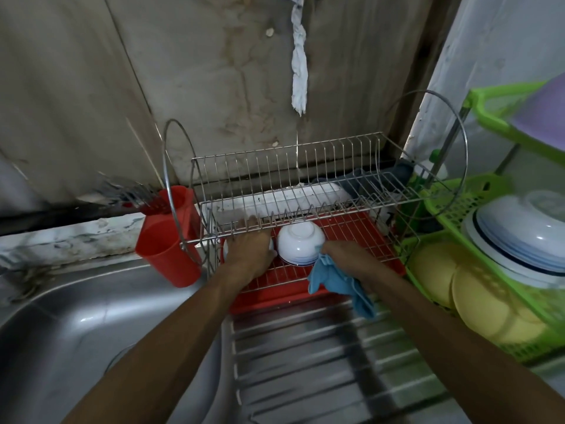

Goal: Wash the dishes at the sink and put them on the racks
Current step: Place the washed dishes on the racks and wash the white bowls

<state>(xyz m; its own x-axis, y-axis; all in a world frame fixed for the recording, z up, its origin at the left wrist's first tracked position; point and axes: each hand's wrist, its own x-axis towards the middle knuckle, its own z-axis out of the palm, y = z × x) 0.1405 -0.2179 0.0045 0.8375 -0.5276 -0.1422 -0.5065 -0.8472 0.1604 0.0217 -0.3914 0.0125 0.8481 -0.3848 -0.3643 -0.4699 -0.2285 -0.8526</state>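
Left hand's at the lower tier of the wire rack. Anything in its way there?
Nothing blocks the left hand; it reaches under the upper tier, over a mostly hidden white dish. The upturned white bowl stands close on its right, taking that spot.

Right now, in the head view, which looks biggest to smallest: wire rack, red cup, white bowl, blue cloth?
1. wire rack
2. red cup
3. blue cloth and white bowl look alike, so no ranking there.

A white, blue-banded bowl (301, 244) is set upside down on the lower tier of the wire rack (305, 179) behind the sink (76, 316), a second bowl (225, 249) beside it is gripped by the left hand (249, 252), and a blue cloth (336, 280) is held in the right hand (339, 252).
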